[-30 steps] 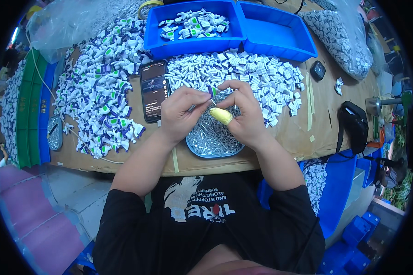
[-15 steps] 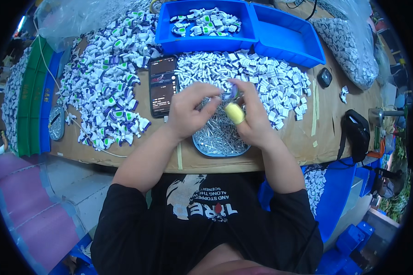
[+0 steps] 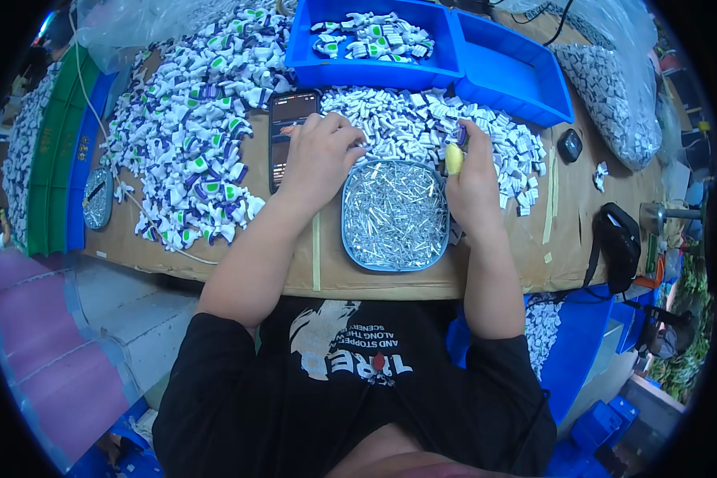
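Brown cardboard tabletop (image 3: 175, 255) carries, from left to right, a heap of white, green and purple clips (image 3: 191, 143), a phone (image 3: 288, 131), my left hand (image 3: 320, 155) cupped on white pieces (image 3: 406, 119), a tray of metal pins (image 3: 394, 211), and my right hand (image 3: 472, 177) pinching one small part.

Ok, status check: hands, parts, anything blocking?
Left hand on the white parts pile. Right hand pinching a small piece. Pin tray between them, phone beside.
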`<control>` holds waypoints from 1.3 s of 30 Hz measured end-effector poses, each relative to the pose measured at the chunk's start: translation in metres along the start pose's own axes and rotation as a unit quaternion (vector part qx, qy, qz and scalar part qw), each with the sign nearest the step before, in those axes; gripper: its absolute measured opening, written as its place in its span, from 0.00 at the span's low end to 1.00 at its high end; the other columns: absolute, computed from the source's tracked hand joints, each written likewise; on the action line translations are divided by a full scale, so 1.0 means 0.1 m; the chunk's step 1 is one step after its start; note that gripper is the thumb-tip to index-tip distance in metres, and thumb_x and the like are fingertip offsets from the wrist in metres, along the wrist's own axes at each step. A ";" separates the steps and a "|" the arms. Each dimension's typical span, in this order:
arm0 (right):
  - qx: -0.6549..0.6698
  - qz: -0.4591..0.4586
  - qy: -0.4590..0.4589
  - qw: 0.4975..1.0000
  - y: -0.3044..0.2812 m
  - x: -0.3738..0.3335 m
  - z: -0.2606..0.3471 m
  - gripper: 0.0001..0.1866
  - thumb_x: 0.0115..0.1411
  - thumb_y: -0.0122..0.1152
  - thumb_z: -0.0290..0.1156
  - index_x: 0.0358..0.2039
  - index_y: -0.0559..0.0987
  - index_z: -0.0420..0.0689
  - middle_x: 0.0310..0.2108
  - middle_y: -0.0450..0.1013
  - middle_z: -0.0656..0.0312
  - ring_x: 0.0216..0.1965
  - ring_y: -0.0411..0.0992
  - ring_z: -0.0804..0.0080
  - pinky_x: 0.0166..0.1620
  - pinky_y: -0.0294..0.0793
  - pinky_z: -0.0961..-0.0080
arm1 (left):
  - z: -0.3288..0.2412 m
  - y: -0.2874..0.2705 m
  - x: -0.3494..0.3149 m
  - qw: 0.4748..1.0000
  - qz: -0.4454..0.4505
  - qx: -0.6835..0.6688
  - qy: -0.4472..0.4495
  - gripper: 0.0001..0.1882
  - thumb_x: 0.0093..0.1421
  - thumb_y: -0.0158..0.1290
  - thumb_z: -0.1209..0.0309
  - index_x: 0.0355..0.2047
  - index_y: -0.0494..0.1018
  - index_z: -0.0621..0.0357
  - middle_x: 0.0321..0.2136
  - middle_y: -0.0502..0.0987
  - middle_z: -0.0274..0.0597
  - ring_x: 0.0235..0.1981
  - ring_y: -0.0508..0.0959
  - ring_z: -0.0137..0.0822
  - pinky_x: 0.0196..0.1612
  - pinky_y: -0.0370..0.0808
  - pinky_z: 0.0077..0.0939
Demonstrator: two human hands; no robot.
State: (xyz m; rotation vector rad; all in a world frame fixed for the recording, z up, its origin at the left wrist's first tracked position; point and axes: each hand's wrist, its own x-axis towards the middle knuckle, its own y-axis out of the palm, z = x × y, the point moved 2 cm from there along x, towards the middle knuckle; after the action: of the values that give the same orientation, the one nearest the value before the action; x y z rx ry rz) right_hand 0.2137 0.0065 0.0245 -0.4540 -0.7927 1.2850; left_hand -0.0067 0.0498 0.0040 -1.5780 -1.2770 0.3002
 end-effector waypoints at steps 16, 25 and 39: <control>-0.076 0.025 -0.057 0.995 -0.01 -0.01 0.02 0.26 0.54 0.53 0.16 0.55 0.63 0.40 0.46 0.66 0.46 0.44 0.68 0.44 0.42 0.71 0.57 | -0.09 0.03 0.00 0.998 -0.013 0.049 0.027 0.07 0.50 0.58 0.70 0.31 0.76 0.52 0.27 0.73 0.36 0.36 0.72 0.38 0.40 0.68 0.36; -0.047 -0.037 -0.081 0.995 -0.02 0.04 -0.09 0.28 0.51 0.49 0.13 0.55 0.62 0.37 0.46 0.66 0.43 0.47 0.67 0.44 0.48 0.69 0.59 | -0.83 -0.15 -0.21 0.964 -0.057 -0.198 0.170 0.10 0.49 0.61 0.76 0.33 0.73 0.58 0.28 0.73 0.39 0.30 0.73 0.40 0.32 0.70 0.32; 0.671 -0.124 0.168 0.711 0.01 0.05 -0.21 0.20 0.63 0.36 0.23 0.56 0.59 0.41 0.46 0.65 0.51 0.41 0.71 0.59 0.44 0.74 0.66 | -0.30 -0.32 -1.43 0.988 0.100 -0.098 0.067 0.16 0.49 0.53 0.84 0.39 0.73 0.58 0.24 0.75 0.41 0.22 0.75 0.43 0.24 0.71 0.34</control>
State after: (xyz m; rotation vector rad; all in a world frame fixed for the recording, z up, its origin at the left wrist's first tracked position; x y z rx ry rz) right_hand 0.2288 0.0140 0.0108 0.5974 0.4930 1.1468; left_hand -0.0612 -0.0882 -0.0126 -1.8666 -1.0712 0.1946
